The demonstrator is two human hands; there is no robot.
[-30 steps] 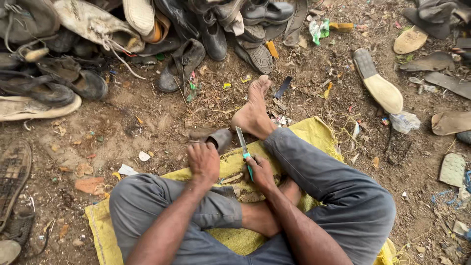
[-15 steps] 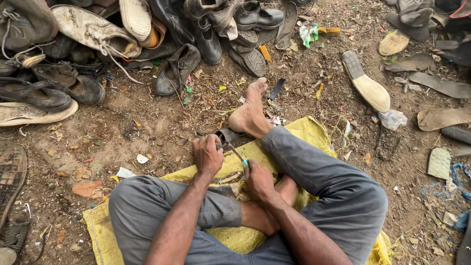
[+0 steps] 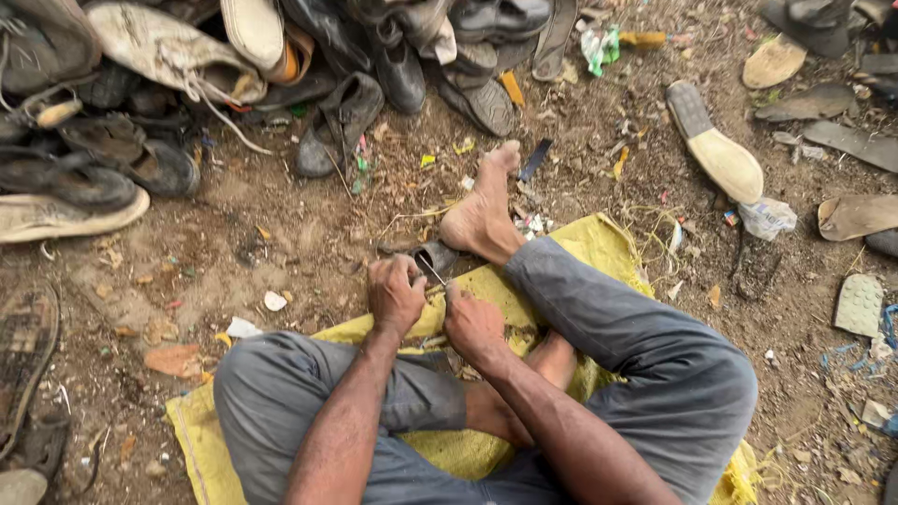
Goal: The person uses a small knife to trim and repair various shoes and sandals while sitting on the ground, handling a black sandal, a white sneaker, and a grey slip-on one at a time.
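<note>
I sit cross-legged on a yellow sack [image 3: 599, 245] spread over dirt ground. My left hand [image 3: 395, 295] is curled on a dark shoe piece [image 3: 438, 252] lying at the sack's front edge, just below my bare foot [image 3: 482, 210]. My right hand [image 3: 472, 323] is closed around a thin metal blade tool [image 3: 430, 270]. The blade points up and left toward the shoe piece, between the two hands. The tool's handle is hidden inside my fist. The two hands almost touch.
A pile of worn shoes [image 3: 187, 56] fills the top and left. A detached pale sole [image 3: 716, 150] lies at upper right, with more soles [image 3: 856, 215] and scraps along the right edge. A dark strip [image 3: 535, 159] lies beyond my toes.
The blade tool, held upright a second ago, has tipped down toward the shoe piece. My hands have drawn closer together over it.
</note>
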